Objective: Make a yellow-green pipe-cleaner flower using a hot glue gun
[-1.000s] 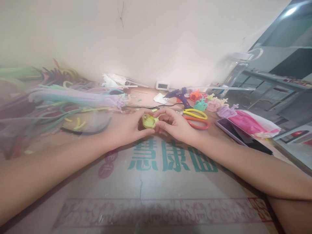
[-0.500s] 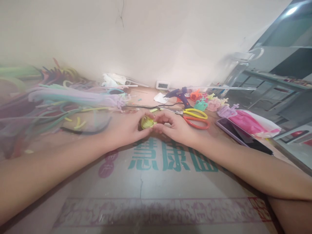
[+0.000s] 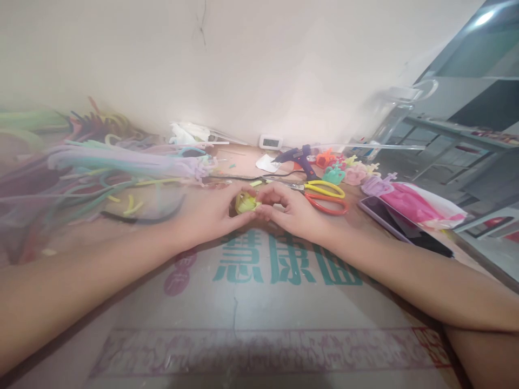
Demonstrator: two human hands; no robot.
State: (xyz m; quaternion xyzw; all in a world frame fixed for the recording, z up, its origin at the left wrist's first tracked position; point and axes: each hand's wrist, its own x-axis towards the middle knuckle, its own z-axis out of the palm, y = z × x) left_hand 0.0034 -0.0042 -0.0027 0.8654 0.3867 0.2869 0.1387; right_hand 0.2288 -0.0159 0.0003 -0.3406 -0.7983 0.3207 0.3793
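Note:
Between my two hands is a small yellow rounded piece (image 3: 246, 203), seemingly of bent pipe cleaner strands; blur hides its exact make. My left hand (image 3: 217, 208) curls around its left side, thumb below and fingers above. On the other side, my right hand (image 3: 286, 208) pinches its right edge between thumb and fingertips. Scissors (image 3: 326, 195) with one yellow and one red handle lie just beyond my right hand. A bundle of pastel pipe cleaners (image 3: 133, 159) lies beyond my left forearm.
A purple glue gun (image 3: 300, 159) rests near the wall, by a small white digital display (image 3: 270, 142). Colourful plastic clips (image 3: 334, 173) sit to its right. Farther right are a phone (image 3: 401, 224) and a pink-and-white packet (image 3: 425, 205). A clear jug (image 3: 395, 113) stands at the back right.
The yellow piece has turned slightly between my fingers. Both hands stay in nearly the same place, and nothing else has visibly moved.

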